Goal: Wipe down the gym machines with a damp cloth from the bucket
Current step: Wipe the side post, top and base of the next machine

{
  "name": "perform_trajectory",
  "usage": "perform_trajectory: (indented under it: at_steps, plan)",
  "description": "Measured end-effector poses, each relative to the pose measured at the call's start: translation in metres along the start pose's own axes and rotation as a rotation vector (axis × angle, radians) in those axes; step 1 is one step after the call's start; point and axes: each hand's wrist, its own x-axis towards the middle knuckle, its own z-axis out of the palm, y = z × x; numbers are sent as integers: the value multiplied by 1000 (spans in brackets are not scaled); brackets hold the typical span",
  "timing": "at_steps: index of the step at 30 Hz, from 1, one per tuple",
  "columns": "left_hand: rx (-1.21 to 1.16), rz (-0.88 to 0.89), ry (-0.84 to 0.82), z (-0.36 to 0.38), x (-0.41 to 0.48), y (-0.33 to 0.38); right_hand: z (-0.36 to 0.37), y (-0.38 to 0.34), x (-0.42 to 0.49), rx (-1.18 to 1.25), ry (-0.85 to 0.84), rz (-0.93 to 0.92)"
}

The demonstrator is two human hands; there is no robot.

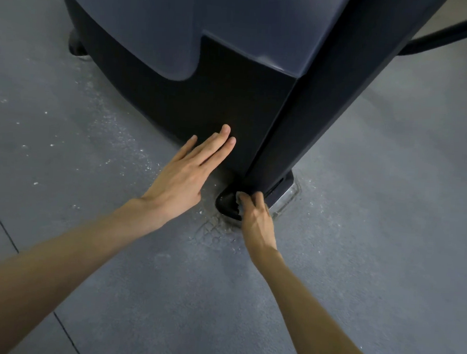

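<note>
Bracing on the dark side of the machine (232, 94), the left hand (183, 173) lies flat, fingers straight, probably to steady a low reach. The right hand (254, 216) curls its fingers round what looks like a pale cloth (239, 206), pressed to the foot (225, 203) on the floor (359, 239).

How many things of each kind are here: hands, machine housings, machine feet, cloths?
Hands: 2, left hand and right hand
Machine housing: 1
Machine feet: 2, front foot and rear foot
Cloth, mostly hidden under the right fingers: 1
Total: 6
</note>
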Motion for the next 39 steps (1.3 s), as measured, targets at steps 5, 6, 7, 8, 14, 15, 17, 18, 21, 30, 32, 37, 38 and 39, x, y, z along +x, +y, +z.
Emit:
perform_trajectory:
  at_steps: [5, 6, 7, 8, 14, 15, 17, 18, 21, 30, 32, 37, 38, 39]
  plan:
    - [21, 34, -1, -1, 1, -7, 2, -34, 18, -162, -95, -80]
    - [10, 33, 8, 0, 1, -7, 2, -34, 20, -207, -58, -139]
    - [-2, 31, 17, 1, 1, -6, 2, -33, 20, -240, -75, -190]
    - [-12, 30, 24, 2, 1, -6, 4, -29, 18, -285, -81, -251]
    - [-12, 33, 17, -1, 0, -7, 5, -21, 10, -371, -117, -354]
    - [-15, 25, 13, -1, 0, -6, 7, -26, 12, -358, -129, -275]
    - [-18, 13, 4, 0, 0, -4, 12, -31, 16, -340, -182, -167]
    - [-16, 14, 4, -1, 0, -4, 12, -32, 17, -334, -185, -109]
    - [-7, 30, 0, -2, -1, -7, 6, -19, 12, -243, -83, -65]
    - [-35, -11, 6, -1, -2, 0, -32, 57, 3, 39, -6, 287]
    - [-52, -27, 13, 1, -2, 3, -40, 67, 29, 65, 80, 292]
    - [-74, -34, 32, 3, -1, 4, -18, 72, 63, 63, -2, 336]
    - [-77, -41, 33, 4, 0, 5, -13, 66, 55, 68, 5, 335]
    - [-78, -50, 35, 6, 0, 6, -9, 60, 42, 117, 9, 322]
